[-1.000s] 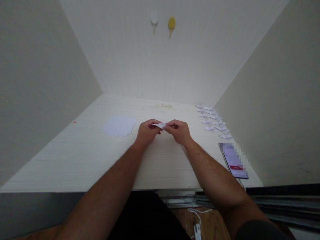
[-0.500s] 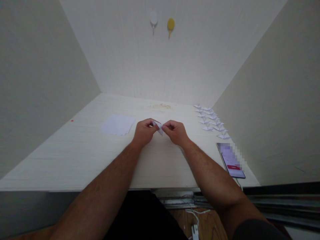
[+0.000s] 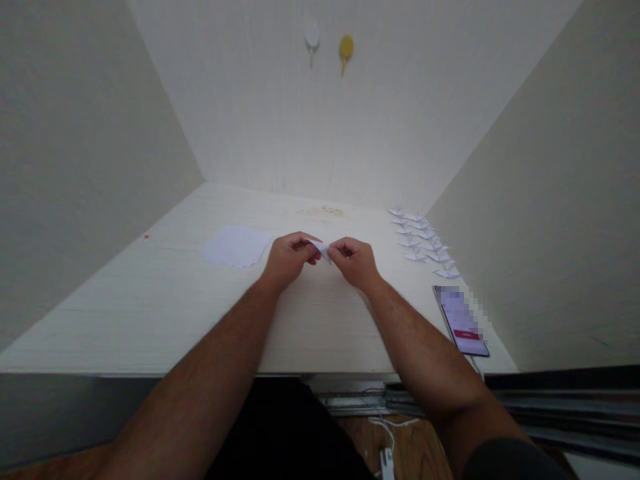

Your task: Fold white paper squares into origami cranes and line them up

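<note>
A small folded piece of white paper (image 3: 323, 249) is pinched between my two hands above the middle of the table. My left hand (image 3: 293, 258) closes on its left side, thumb on top and fingertips showing beneath. With thumb and index finger, my right hand (image 3: 354, 259) grips the right end. Part of the paper is hidden by the fingers. To the right, several folded white paper cranes (image 3: 415, 257) stand in rows near the wall. Left of my hands lies a stack of white paper sheets (image 3: 235, 247).
A phone (image 3: 460, 320) with a cable lies at the right of the white table (image 3: 150, 320). Walls rise on three sides; a white hook (image 3: 312, 35) and a yellow hook (image 3: 346, 47) are on the back one. A white power strip (image 3: 387, 463) is on the floor.
The folded paper has turned and now points more to the lower right. My left fingers have shifted under it, their tips now visible; the view has moved slightly.
</note>
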`<control>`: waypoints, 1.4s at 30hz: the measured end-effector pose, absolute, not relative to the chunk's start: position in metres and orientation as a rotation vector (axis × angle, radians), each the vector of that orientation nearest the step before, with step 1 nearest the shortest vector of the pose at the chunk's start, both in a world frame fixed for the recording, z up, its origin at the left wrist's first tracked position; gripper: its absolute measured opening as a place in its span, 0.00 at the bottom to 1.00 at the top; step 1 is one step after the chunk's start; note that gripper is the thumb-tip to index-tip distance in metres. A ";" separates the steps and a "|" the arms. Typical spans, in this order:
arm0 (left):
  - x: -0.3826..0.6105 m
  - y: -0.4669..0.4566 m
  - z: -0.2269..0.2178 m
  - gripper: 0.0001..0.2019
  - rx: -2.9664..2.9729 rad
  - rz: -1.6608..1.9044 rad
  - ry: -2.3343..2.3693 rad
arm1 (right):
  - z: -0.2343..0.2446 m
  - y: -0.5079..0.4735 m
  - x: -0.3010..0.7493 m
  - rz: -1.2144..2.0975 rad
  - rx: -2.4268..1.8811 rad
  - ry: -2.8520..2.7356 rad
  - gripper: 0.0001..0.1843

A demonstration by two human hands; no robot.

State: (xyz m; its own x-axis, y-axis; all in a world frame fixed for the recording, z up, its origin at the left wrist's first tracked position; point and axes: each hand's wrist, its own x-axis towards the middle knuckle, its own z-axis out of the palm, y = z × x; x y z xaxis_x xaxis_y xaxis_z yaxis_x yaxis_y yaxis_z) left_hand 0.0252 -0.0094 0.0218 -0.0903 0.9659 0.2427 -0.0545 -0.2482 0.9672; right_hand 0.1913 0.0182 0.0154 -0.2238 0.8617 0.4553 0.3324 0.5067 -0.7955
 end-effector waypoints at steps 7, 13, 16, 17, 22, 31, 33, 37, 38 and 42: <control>0.026 -0.011 0.025 0.05 1.318 1.459 1.179 | 0.016 0.018 0.191 0.561 -0.876 -1.785 0.05; 0.025 -0.010 0.023 0.05 1.347 1.454 1.154 | 0.013 0.019 0.193 0.480 -0.859 -1.836 0.06; 0.026 -0.010 0.022 0.05 1.331 1.448 1.120 | 0.015 0.017 0.193 0.459 -0.890 -1.835 0.06; 0.026 -0.010 0.022 0.05 1.330 1.450 1.118 | 0.016 0.017 0.193 0.467 -0.907 -1.837 0.07; 0.027 -0.011 0.021 0.06 1.341 1.441 1.103 | 0.020 0.013 0.191 0.580 -0.941 -1.820 0.07; 0.023 -0.010 0.022 0.04 1.368 1.425 1.149 | 0.020 0.015 0.190 0.658 -0.931 -1.769 0.08; 0.022 -0.009 0.022 0.04 1.391 1.449 1.167 | 0.018 0.016 0.190 0.706 -0.930 -1.737 0.08; 0.021 -0.008 0.020 0.05 1.407 1.462 1.143 | 0.015 0.017 0.189 0.856 -0.976 -1.673 0.10; 0.022 -0.008 0.020 0.05 1.404 1.459 1.132 | 0.014 0.017 0.189 0.884 -0.980 -1.667 0.10; 0.024 -0.010 0.021 0.05 1.382 1.449 1.119 | 0.013 0.018 0.188 0.929 -0.959 -1.670 0.11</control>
